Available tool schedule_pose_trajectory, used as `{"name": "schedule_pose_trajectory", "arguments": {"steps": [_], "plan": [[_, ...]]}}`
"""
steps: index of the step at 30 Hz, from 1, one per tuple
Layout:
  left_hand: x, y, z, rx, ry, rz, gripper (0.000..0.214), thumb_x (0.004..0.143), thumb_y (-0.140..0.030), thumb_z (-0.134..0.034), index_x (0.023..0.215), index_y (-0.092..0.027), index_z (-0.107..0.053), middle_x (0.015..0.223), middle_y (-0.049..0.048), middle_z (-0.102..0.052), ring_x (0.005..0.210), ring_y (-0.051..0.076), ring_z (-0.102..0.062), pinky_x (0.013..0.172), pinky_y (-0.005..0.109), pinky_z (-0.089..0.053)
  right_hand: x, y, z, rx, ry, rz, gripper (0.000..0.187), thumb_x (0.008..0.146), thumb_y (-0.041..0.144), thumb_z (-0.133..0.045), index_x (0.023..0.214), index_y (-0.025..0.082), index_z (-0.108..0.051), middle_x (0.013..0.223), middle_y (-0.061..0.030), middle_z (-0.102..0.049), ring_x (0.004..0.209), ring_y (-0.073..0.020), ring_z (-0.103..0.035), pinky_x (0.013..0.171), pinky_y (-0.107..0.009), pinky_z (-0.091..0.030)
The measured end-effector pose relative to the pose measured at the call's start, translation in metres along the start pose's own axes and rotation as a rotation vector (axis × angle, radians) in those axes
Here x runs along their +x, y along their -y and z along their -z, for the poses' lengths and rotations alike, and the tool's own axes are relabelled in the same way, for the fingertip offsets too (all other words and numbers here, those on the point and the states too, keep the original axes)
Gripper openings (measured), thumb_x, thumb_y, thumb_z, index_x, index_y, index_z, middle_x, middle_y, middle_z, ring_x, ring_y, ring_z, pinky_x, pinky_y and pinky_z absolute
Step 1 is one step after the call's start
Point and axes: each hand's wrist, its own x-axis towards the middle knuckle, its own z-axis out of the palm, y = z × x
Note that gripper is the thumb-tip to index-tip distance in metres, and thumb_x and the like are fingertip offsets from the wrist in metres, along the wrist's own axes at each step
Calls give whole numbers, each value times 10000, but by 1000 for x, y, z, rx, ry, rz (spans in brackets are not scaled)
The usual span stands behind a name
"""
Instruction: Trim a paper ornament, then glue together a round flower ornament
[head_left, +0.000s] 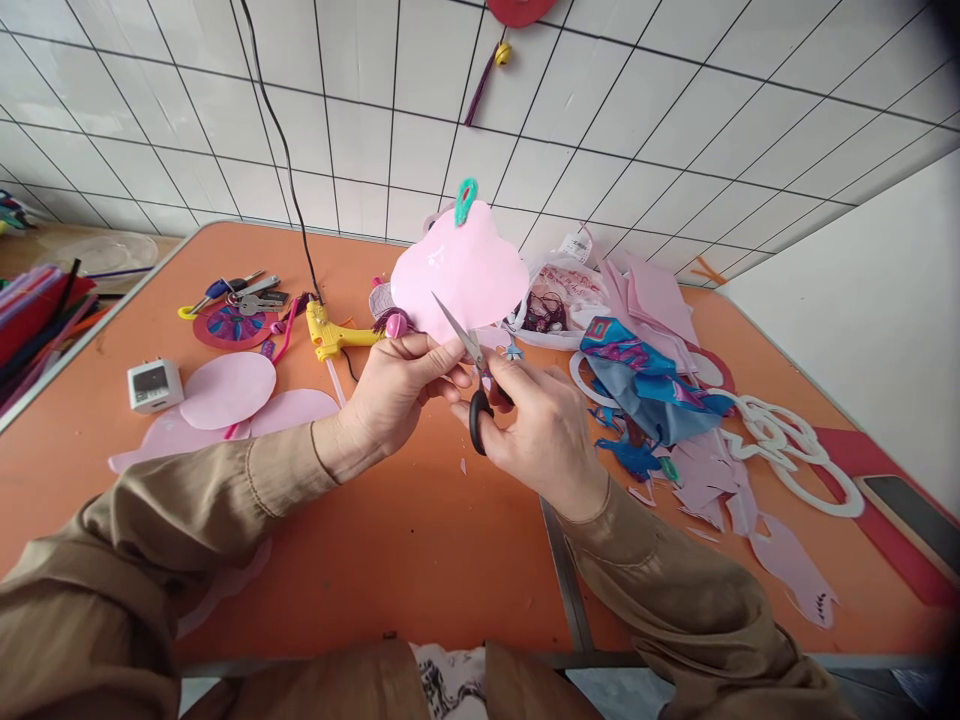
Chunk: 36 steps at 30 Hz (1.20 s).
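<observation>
My left hand (394, 390) pinches the lower edge of a pink cloud-shaped foam cutout (461, 270) with a teal loop at its top, held upright above the orange table (405, 540). In my right hand (544, 430) are black-handled scissors (472, 375), fingers through the handles. The blades point up and left against the bottom edge of the pink shape. Both hands are close together over the middle of the table.
A yellow glue gun (334, 335) lies behind my left hand, its cable running up the tiled wall. Pink foam circles (229, 390), a small white device (154, 383) and keys (240, 292) sit left. Blue fabric (645, 385), pink scraps (712, 480), white rings (787, 440) and a phone (911, 515) lie right.
</observation>
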Motion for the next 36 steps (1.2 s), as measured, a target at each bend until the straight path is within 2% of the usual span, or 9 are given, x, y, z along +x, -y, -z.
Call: {"name": "schedule_pose_trajectory", "arguments": {"steps": [18, 26, 36], "plan": [[0, 1, 0, -15, -14, 18, 344, 608, -376, -924, 615, -100, -720, 573, 26, -678, 489, 74, -590, 491, 184, -503, 0, 0, 1, -32, 9, 25, 355, 907, 362, -597, 1145, 105, -657, 666, -14, -648, 584, -179, -592, 627, -339, -390], [-1, 1, 1, -11, -4, 23, 343, 631, -380, -913, 619, -103, -711, 584, 24, -674, 499, 79, -594, 496, 201, -498, -1, -1, -1, -55, -17, 39, 342, 912, 361, -580, 1152, 128, -650, 659, -14, -660, 571, -168, -574, 622, -325, -372], [-1, 1, 0, -20, -20, 29, 346, 605, -381, -926, 626, -99, -727, 572, 26, -681, 486, 73, -592, 489, 182, -506, -2, -4, -5, -70, -62, 82, 366, 930, 345, -560, 1171, 85, -653, 648, -26, -661, 565, -181, -587, 623, -340, -388]]}}
